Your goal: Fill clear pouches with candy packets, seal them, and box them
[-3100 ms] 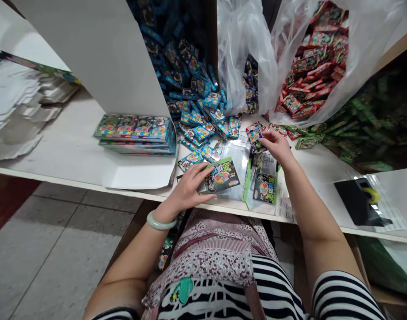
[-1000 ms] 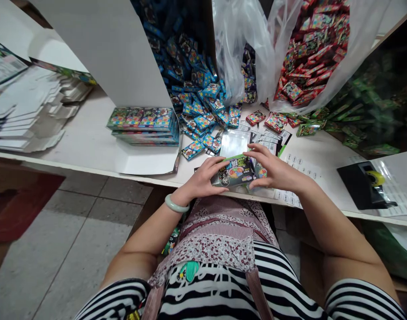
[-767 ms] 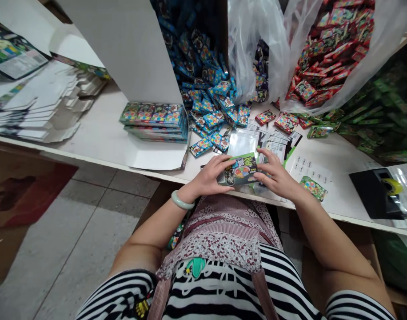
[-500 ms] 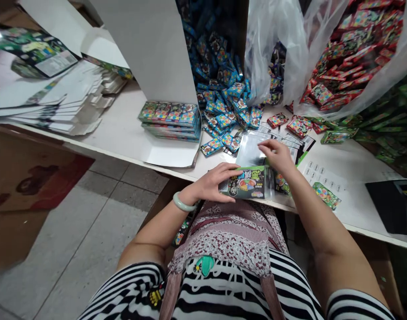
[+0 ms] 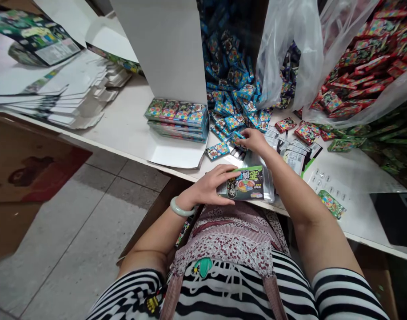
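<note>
My left hand (image 5: 214, 186) grips the left end of a clear plastic package with a black and green printed card (image 5: 248, 183) at the table's front edge. Its thumb lies along the near side and the fingers along the far side. My right hand (image 5: 255, 141) reaches beyond it, fingertips pinched on a small blue packet (image 5: 236, 138). Another blue packet (image 5: 217, 150) lies flat just left of that one. Behind them spreads a heap of blue packets (image 5: 235, 100). Part of the clear plastic under my right forearm is hidden.
A stack of wrapped packets (image 5: 177, 116) sits in an upright-lidded white box (image 5: 172, 153). Red packets (image 5: 306, 132) and a plastic bag (image 5: 290, 49) are behind right. Flattened cartons (image 5: 66, 98) lie left. A sticker sheet (image 5: 326, 182) and a black object (image 5: 393, 218) are at right.
My right hand has moved left and away from me, from over the clear plastic to a blue packet, which it now pinches. My left hand keeps its hold on the package.
</note>
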{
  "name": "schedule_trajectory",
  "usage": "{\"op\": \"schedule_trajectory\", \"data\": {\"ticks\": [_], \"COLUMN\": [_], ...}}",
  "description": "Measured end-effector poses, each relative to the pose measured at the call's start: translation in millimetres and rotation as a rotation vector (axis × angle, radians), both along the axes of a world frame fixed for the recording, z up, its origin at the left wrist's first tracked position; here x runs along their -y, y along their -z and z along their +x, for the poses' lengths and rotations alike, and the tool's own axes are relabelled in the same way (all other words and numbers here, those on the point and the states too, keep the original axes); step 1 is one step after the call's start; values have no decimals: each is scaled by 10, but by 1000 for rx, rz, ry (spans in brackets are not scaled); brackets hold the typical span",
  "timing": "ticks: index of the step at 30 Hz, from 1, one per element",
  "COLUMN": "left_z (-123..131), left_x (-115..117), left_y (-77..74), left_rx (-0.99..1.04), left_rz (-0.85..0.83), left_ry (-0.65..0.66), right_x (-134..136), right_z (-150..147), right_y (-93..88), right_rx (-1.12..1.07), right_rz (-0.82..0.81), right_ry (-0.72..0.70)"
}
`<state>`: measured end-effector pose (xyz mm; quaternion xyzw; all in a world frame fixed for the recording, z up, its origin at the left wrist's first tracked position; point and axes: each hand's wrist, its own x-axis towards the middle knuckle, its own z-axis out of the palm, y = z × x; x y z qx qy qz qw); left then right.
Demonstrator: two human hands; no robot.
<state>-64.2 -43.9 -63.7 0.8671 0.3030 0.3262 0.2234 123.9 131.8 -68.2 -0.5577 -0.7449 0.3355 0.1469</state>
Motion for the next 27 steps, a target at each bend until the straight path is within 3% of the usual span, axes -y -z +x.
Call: {"op": "schedule_trajectory", "data": {"ticks": [4,6,11,15,21,24,27], "left_z": [-40,-79,-110,6,186,244,328], "left_x": [-26,-36,-90,-172,-229,-194,-132], "left_y": [-1,9,79,98,38,35,65], "left_rx": [6,9,-19,-53,-105,-110,-102], "left_rz": [-1,19,109,149,193,195,161], "left_ry": [-38,-87,-321,-318,-206,-139,-92], "right_x": [14,73,437,858,1282,1361,1379], "right_z": [141,289,812,1075,1219,1316,1341], "right_y": [-9,-66,-329,-499,-528,-540,-502], "right_rx": [-545,-660,-505,-413,-476,-458,-450], "right_rz": [-82,-77,161,322,145,-11,-57], "right_ry": [141,183,190,196,172,68,20]}}
